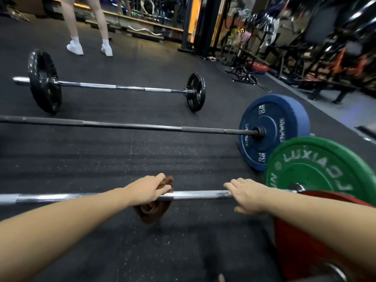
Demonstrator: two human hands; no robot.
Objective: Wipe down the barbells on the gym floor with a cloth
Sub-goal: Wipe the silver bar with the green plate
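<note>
Gripping cloth [151,212], right hand [247,197] seemingly atop barbell [195,195]

Black speckled rubber floor [142,151] spreads out in front of me. A mirror [154,7] runs along the far wall above a wooden ledge [130,17], beside an orange-edged pillar [194,15]. On my right, blurred racks [329,53] crowd a paler grey floor strip [350,111]. Someone in white shoes [74,47] stands near the mirror.

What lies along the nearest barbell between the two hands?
Head view: only bare chrome shaft runs between the left hand, gripping the brown cloth, and the right hand.
</note>
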